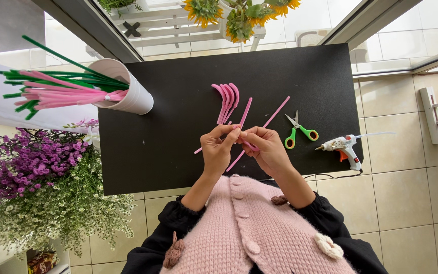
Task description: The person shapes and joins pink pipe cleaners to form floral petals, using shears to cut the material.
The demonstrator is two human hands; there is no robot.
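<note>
Nearest, both hands meet over the black bench (168, 152). The left hand (217, 150) and right hand (266, 150) each have the grip closed, fingertips pinching pink pipe cleaners (243, 136) between them, seemingly mid-twist. Finishing the twist would call for firm, matched pinches. Beyond lie curved pink pieces (226, 101), green-handled scissors (299, 132), a glue gun (343, 147), and a white cup (128, 86) of stems.

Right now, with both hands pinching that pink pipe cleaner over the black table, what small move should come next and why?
Probably bend it into a curve. The left hand and right hand pinch one pink pipe cleaner close together, so a bend can start between them. Just beyond lie curved pink pieces already shaped that way, while the scissors and glue gun lie untouched on the black table.
</note>
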